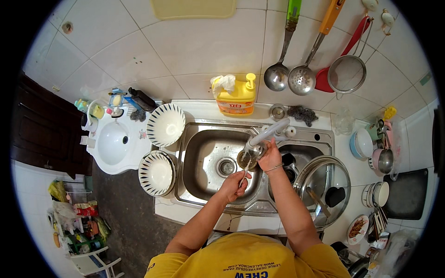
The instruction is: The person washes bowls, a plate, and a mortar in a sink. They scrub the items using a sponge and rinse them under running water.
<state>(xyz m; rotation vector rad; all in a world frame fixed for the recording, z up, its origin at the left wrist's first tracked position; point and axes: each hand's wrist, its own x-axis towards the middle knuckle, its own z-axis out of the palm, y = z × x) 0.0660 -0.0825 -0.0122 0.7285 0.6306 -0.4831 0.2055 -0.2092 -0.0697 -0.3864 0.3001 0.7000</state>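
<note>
Over the double steel sink (208, 134), both my hands are close together beneath the white tap (273, 131). My left hand (234, 186) is closed round the thin, pale handle of a utensil (247, 167), which slants up toward the tap. Just right of it, my right hand (270, 157) is curled by a shiny, clear-looking patch under the spout; what it grips is partly hidden. A small brownish round thing (242, 160) shows behind the utensil's upper end; its kind I cannot tell.
Patterned bowls (166, 125) stand left of the sink, others stacked nearer (156, 173). Large glass lids (340, 185) lean over the right basin, with dark cups (288, 160) beside them. Behind stands a yellow pump jug (235, 99); ladles (276, 76) and a strainer (346, 74) hang above.
</note>
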